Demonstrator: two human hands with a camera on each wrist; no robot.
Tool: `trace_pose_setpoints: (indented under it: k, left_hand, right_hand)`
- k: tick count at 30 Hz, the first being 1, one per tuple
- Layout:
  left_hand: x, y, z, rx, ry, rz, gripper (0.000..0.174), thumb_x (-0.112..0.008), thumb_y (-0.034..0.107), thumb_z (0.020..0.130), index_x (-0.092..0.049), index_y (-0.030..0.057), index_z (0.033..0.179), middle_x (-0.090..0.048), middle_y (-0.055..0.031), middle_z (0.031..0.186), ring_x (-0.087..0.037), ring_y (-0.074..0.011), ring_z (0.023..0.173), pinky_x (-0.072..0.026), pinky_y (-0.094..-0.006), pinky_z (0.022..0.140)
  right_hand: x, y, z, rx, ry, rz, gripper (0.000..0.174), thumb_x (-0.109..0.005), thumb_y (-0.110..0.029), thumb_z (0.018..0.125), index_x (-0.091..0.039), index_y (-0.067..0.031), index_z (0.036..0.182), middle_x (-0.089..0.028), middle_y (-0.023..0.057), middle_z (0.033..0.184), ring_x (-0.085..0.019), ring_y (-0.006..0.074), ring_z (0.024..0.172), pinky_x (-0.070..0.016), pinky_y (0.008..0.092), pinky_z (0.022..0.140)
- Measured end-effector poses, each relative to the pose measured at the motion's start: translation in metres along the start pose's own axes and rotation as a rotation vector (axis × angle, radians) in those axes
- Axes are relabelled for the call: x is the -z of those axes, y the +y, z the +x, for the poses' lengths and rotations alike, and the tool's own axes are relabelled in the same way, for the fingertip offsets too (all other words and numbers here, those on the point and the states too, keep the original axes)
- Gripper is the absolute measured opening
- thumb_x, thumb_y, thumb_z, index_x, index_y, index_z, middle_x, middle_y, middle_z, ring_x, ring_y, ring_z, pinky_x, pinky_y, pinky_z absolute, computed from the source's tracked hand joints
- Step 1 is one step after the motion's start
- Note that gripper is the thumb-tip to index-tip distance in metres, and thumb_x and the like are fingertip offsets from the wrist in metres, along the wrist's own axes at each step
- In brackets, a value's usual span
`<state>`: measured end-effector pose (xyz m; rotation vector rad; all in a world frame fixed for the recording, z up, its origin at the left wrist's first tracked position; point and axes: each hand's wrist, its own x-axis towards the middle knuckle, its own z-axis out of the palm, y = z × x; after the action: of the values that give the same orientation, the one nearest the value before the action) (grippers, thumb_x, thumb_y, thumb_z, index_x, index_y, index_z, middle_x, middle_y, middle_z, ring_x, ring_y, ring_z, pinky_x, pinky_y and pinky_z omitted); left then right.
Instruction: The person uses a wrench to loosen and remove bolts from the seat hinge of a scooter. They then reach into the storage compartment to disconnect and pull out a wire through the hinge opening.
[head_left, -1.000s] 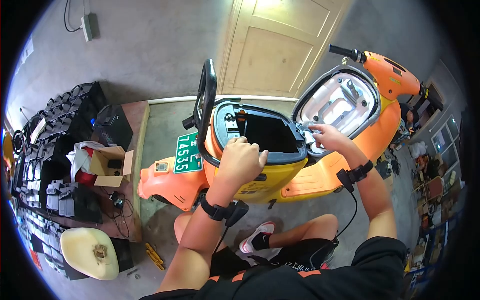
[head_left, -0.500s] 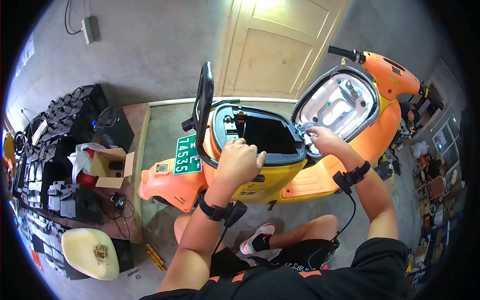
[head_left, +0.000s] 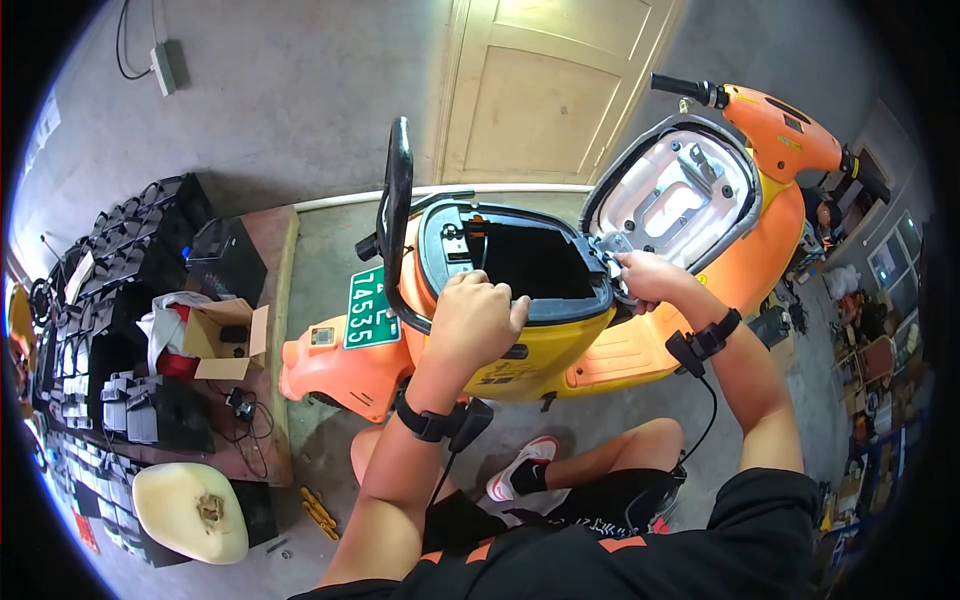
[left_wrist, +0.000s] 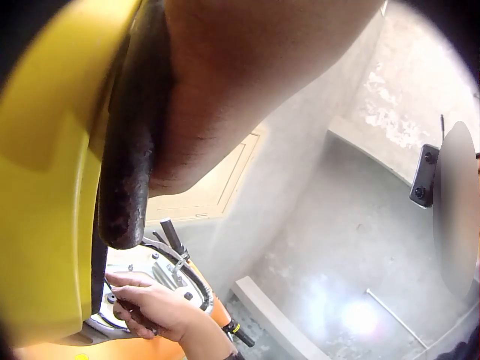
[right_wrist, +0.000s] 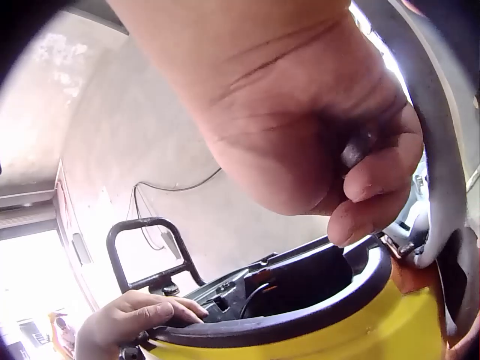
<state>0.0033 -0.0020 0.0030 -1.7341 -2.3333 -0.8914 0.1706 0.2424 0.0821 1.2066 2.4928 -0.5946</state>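
An orange and yellow scooter (head_left: 590, 358) stands with its seat (head_left: 672, 195) tipped forward, the pale underside showing. Its storage bucket (head_left: 535, 262) lies uncovered. My left hand (head_left: 475, 318) rests on the bucket's near rim, with relaxed fingers over the edge. At the seat hinge (head_left: 608, 258) my right hand (head_left: 650, 278) works with curled fingers. In the right wrist view a small dark, round-ended tool (right_wrist: 358, 148) shows in that palm. Its kind I cannot tell, since the fingers hide most of it.
A black grab rail (head_left: 397, 180) rises behind the bucket. Toward the left, black battery-like boxes (head_left: 85, 330), an opened carton (head_left: 222, 345) and cables crowd a low platform. A cream seat shell (head_left: 180, 505) and yellow-handled tool (head_left: 320, 513) lie nearby. Handlebars (head_left: 780, 130) are at the front.
My right hand's fingers have drawn in from an extended index finger to a more curled hold at the hinge. The left hand has stayed on the rim. The head view has shifted slightly.
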Motion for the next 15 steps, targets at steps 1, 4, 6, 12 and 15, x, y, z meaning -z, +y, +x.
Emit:
trace_pose_setpoints:
  k: [1,4,6,12,15]
  left_hand:
    - [0.0,0.0,0.0,-0.001,0.001,0.001,0.041,-0.058,0.035,0.099,-0.076,0.0012,0.083,-0.073,-0.0153,0.083,-0.067,-0.0313,0.097,-0.0469,-0.0445,0.097]
    - [-0.001,0.0,0.001,0.002,-0.006,0.001,0.041,-0.058,0.035,0.099,-0.076,0.0012,0.083,-0.073,-0.0155,0.083,-0.067,-0.0313,0.098,-0.0468,-0.0445,0.098]
    - [-0.003,-0.001,0.0,-0.001,0.004,-0.001,0.041,-0.058,0.035,0.099,-0.076,0.0012,0.083,-0.073,-0.0156,0.084,-0.067,-0.0314,0.098,-0.0469,-0.0444,0.098]
    - [-0.004,-0.002,0.0,-0.005,0.022,0.001,0.041,-0.058,0.035,0.099,-0.076,0.0011,0.083,-0.073,-0.0158,0.084,-0.067,-0.0319,0.098,-0.047,-0.0449,0.098]
    - [-0.003,0.0,0.001,-0.001,0.019,0.002,0.041,-0.058,0.035,0.098,-0.076,0.0012,0.083,-0.072,-0.0161,0.083,-0.067,-0.0321,0.096,-0.047,-0.0451,0.098]
  right_hand:
    - [-0.002,-0.002,-0.001,0.006,0.012,-0.019,0.056,-0.037,-0.004,0.095,-0.044,0.0014,0.15,-0.07,0.0148,0.081,-0.071,0.0236,0.056,-0.06,0.0351,0.051]
    - [-0.011,-0.007,-0.002,0.003,0.024,-0.016,0.045,-0.038,-0.004,0.098,-0.049,0.0082,0.139,-0.07,0.0164,0.08,-0.072,0.0251,0.056,-0.0606,0.036,0.05]
    - [-0.017,-0.006,0.001,-0.004,0.023,0.003,0.041,-0.039,-0.004,0.098,-0.051,0.0118,0.134,-0.07,0.0166,0.08,-0.072,0.0254,0.056,-0.0603,0.0363,0.049]
    - [-0.03,-0.012,0.021,-0.104,0.041,0.318,0.04,-0.04,-0.006,0.097,-0.048,0.0144,0.131,-0.07,0.0193,0.081,-0.071,0.026,0.054,-0.059,0.0367,0.046]
    - [-0.048,-0.041,0.02,-0.028,0.194,0.635,0.043,-0.041,-0.005,0.096,-0.045,0.0125,0.135,-0.07,0.0183,0.085,-0.07,0.025,0.056,-0.0565,0.0339,0.046]
